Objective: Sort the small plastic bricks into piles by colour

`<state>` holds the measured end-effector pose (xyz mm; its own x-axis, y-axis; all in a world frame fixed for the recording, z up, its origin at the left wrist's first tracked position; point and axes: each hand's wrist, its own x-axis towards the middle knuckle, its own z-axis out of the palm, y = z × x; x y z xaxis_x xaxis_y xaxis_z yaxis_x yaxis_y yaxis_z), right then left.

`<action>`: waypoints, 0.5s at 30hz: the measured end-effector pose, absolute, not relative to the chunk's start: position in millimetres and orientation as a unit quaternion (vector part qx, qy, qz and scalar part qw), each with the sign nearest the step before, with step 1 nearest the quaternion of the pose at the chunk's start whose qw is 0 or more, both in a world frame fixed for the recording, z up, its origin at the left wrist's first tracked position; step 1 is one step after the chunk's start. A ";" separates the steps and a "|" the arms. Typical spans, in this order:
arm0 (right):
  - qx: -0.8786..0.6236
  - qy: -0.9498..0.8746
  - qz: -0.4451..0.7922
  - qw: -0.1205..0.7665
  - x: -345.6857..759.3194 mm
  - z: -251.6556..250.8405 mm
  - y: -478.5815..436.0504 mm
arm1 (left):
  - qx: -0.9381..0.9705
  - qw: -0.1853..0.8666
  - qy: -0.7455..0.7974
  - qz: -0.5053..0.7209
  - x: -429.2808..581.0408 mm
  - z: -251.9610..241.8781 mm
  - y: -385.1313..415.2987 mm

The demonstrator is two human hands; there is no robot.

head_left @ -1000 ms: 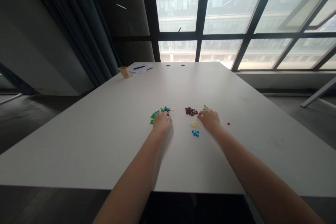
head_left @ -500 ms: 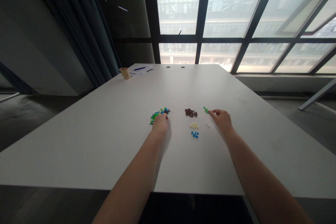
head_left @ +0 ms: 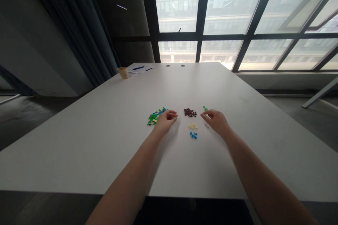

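Observation:
Small bricks lie sorted in heaps on the white table (head_left: 105,140). My left hand (head_left: 166,121) rests just right of a mixed green and blue heap (head_left: 154,116), its fingertips pinched together and pointing right. My right hand (head_left: 215,120) lies right of the dark brown heap (head_left: 190,112), thumb and forefinger pinched close below a few green bricks (head_left: 204,108). What either pinch holds is too small to see. A cream heap (head_left: 192,126) and a blue heap (head_left: 193,135) sit between the two hands.
A tan paper cup (head_left: 123,72) and sheets of paper with pens (head_left: 141,69) sit at the table's far left corner. Two round holes (head_left: 175,65) mark the far edge. Big windows stand behind, and a dark curtain hangs at the left.
My left hand has drawn off the mixed heap to the right with its fingers pinched. My right hand reached out to the green bricks, then came back left toward the brown heap.

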<state>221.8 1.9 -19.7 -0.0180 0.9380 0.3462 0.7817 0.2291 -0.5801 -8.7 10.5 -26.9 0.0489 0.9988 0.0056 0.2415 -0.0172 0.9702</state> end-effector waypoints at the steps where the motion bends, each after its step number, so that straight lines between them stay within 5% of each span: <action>1: -0.584 -0.721 0.116 0.355 218.3 -18.1 -0.6 | 0.525 0.515 0.510 0.447 -3.9 -26.9 8.7; 5: -0.483 -0.770 0.143 0.391 204.3 -14.5 -9.9 | 0.371 0.676 0.426 0.473 11.0 -28.3 1.4; 15: -0.420 -0.799 0.130 0.409 189.1 -20.6 -15.7 | 0.316 0.773 0.380 0.398 20.6 -23.8 -7.8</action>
<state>189.1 -15.7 -20.6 -0.3117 0.7784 0.5450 0.5655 0.6129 -0.5519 20.6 -7.8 -23.8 0.3943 0.8555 -0.3355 -0.3761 0.4834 0.7905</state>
